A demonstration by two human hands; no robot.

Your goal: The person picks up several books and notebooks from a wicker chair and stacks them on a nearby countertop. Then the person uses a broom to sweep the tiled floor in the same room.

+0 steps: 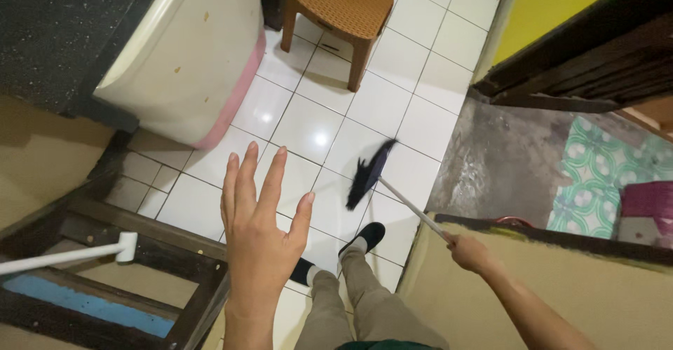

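Right hand (468, 252) grips the broom (382, 182) handle, fingers closed; left hand (261, 231) is spread open, empty. Sweeping judged best with bristles flat on the white tiled floor (382, 101), strokes short.

I take this for a lived-in home, likely a utility or kitchen corner. I see a white tiled floor (382, 105) with a brown woven plastic stool (343, 3) on it, a cream appliance with a pink base (189, 56) beside a dark speckled counter (56, 21), a yellow wall (554, 0) by a dark wooden door frame (582, 63), and a green patterned mat (596, 175) on bare concrete (498, 161).
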